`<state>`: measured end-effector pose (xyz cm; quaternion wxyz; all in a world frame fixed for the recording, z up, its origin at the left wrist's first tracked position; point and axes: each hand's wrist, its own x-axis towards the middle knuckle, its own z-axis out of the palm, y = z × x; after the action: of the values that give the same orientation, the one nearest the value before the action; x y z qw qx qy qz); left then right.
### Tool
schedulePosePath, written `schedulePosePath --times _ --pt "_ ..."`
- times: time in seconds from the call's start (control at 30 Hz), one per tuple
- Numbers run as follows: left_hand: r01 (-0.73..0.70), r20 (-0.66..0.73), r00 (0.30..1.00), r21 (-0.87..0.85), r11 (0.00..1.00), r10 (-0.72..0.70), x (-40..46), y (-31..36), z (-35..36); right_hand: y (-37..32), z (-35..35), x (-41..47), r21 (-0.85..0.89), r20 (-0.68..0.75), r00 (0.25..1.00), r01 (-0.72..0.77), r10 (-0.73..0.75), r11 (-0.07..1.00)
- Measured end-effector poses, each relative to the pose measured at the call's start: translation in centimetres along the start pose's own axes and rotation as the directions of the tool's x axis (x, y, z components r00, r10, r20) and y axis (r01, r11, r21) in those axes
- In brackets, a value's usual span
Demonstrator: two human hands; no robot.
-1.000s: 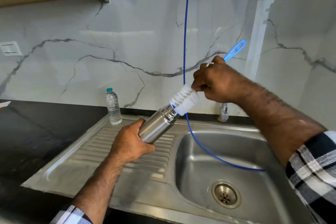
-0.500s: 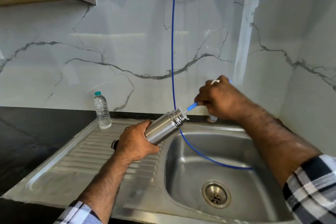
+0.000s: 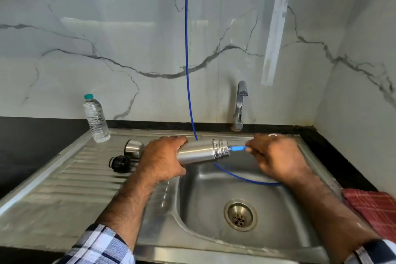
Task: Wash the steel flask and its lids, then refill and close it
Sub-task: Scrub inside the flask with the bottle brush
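My left hand [image 3: 164, 159] grips the steel flask [image 3: 202, 152], which lies nearly level over the left rim of the sink basin [image 3: 214, 221], its threaded mouth pointing right. The blue handle of a bottle brush [image 3: 236, 148] sticks out of that mouth; the bristle head is hidden inside. My right hand [image 3: 276, 156] pinches the handle just right of the mouth. On the ribbed drainboard [image 3: 70, 182] behind my left hand lie the steel cup lid [image 3: 134, 147] and the black inner lid [image 3: 119, 162].
A small plastic water bottle [image 3: 96, 119] stands at the drainboard's back left. The tap [image 3: 240, 105] rises behind the basin. A thin blue hose [image 3: 186, 49] hangs down the wall and loops into the basin. A red checked cloth [image 3: 377, 206] lies at the right.
The brush head went from outside the flask's mouth to fully inside it. Both hands lowered the flask from a tilt to nearly level over the sink, and the view tipped down, revealing the lids.
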<state>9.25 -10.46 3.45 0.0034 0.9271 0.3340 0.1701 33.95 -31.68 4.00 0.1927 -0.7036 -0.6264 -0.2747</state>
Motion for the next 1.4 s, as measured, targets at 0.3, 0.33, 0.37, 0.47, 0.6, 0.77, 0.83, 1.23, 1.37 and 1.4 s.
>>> schedulePosePath --times 0.3,0.33,0.37,0.47,0.6,0.77,0.83,1.23,1.37,1.4 --pt "-0.125 0.022 0.992 0.177 0.976 0.123 0.4 0.7 1.4 0.7 1.6 0.0 0.142 0.45 0.819 -0.46 0.357 0.876" --pt "-0.101 0.009 0.995 0.153 0.983 0.101 0.2 0.8 1.2 1.1 2.1 -0.4 0.052 0.267 0.913 -0.333 0.309 0.941" --pt "-0.072 -0.003 0.997 0.121 0.99 0.073 0.2 0.8 1.1 1.3 2.2 -0.6 -0.037 0.101 0.972 -0.211 0.213 0.977" --pt "-0.016 -0.033 0.999 0.024 1.0 0.017 0.0 0.7 0.6 1.4 2.0 -0.1 -0.115 -0.142 0.99 -0.033 0.017 0.993" --pt "-0.03 -0.014 0.999 0.037 0.999 0.031 -0.4 0.2 0.5 0.3 1.7 0.0 -0.157 -0.055 0.994 -0.101 0.093 0.982" --pt "-0.075 0.017 0.997 0.157 0.985 0.073 -0.6 0.2 0.5 -0.7 1.7 0.4 -0.041 0.429 0.844 -0.338 0.323 0.94" --pt "-0.048 0.01 0.999 0.129 0.991 0.047 -0.4 0.2 0.5 -1.0 2.8 -0.2 -0.103 0.213 0.933 -0.274 0.29 0.956" --pt "-0.042 -0.05 0.997 0.159 0.986 0.05 -0.7 -1.1 0.1 -1.8 2.5 1.1 0.129 0.509 0.785 -0.476 0.354 0.87" --pt "-0.013 -0.015 1.0 0.105 0.994 0.015 -0.6 -0.2 -0.1 -0.8 3.2 -0.1 -0.03 0.187 0.953 -0.236 0.238 0.971" --pt "0.005 -0.016 1.0 0.083 0.997 -0.003 -0.6 -0.2 -0.2 -0.5 3.4 -0.2 -0.057 0.081 0.981 -0.171 0.175 0.984"
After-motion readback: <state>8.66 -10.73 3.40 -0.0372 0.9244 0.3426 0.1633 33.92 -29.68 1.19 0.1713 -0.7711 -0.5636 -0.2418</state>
